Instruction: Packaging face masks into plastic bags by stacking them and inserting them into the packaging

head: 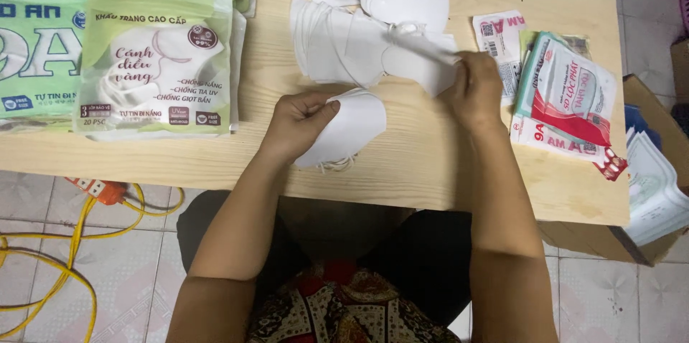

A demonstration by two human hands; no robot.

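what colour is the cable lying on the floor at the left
Yellow. The cable loops over the tiled floor left of the person, clearest in the head view.

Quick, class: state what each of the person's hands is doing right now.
Left hand: closed on a folded white mask.
Right hand: closed on a white mask from the pile.

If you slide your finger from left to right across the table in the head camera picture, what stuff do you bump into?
Green mask packets → left hand holding a folded white mask → right hand on the white mask pile → red-and-white packets → cardboard box past the table edge.
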